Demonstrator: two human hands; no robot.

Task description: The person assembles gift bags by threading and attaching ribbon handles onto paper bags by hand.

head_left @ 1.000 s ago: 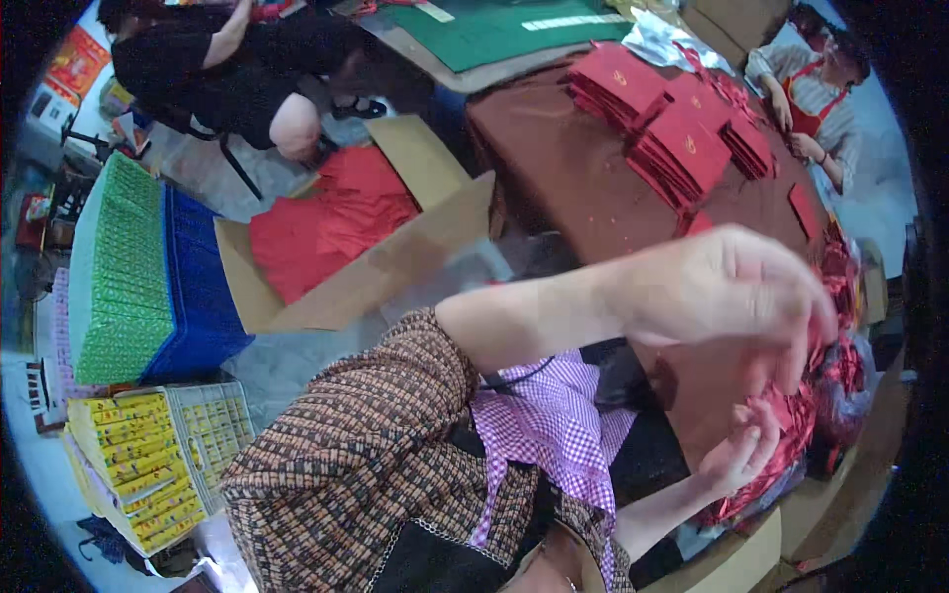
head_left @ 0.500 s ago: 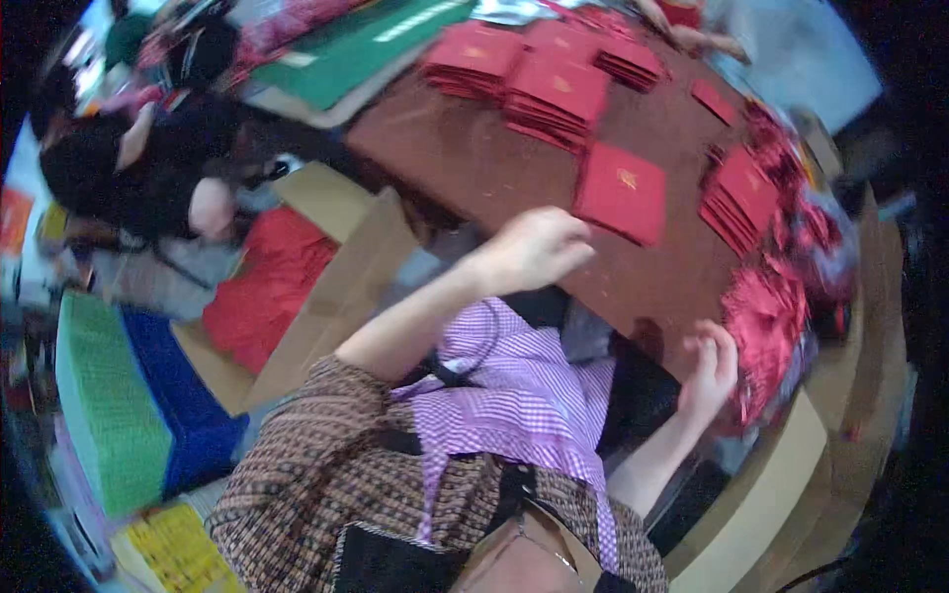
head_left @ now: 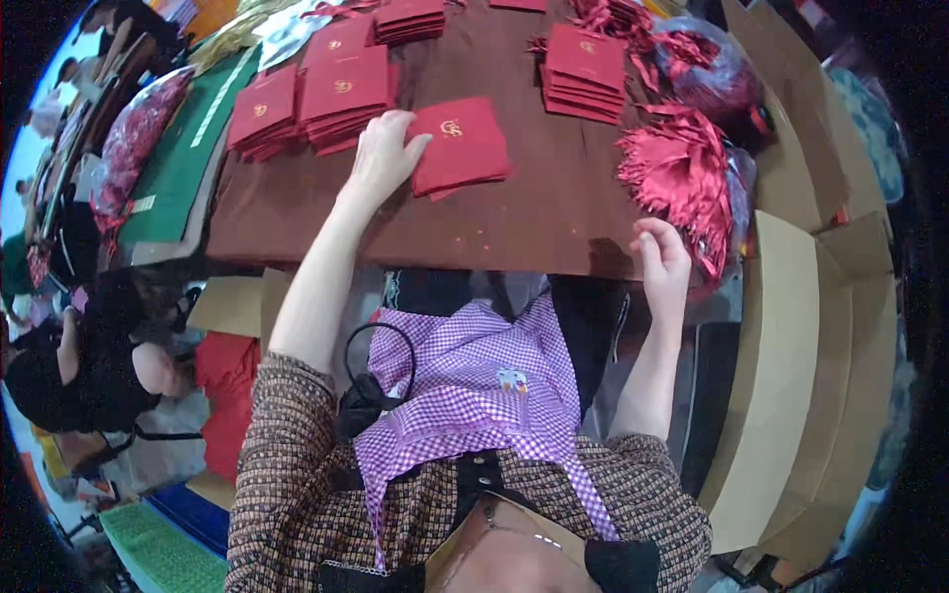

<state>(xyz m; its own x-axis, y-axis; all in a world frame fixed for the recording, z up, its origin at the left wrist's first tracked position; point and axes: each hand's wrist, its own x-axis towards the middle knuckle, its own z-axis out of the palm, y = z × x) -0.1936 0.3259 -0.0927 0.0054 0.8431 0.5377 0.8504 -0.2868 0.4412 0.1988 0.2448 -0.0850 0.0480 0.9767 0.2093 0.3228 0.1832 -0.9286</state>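
In the head view, the left forearm, which a second ago crossed in front of the body towards the right side, has swung back, and the desk now lies squarely ahead. The left hand has come up from over the desk's near edge to the red folders. That puts it among the stacks, within easy reach of the near red folders, so the work seems to be between two handling moves, with nothing visibly carried.

The near red folders lie flat on the brown cover, slightly askew, between the left-hand stack and the right-hand stack, and nearer the person than either.

The left arm is stretched well forward, palm down. Its fingers are extended and the thumb is spread away from them, free of any grip; the thumb overlaps the left edge of the near folders, though whether it touches cannot be told.

The right hand has stayed low by the bunch of red ribbons, its elbow bent and forearm upright. Its fingers curl loosely towards the thumb; no item shows there, and whether the tips meet cannot be told.
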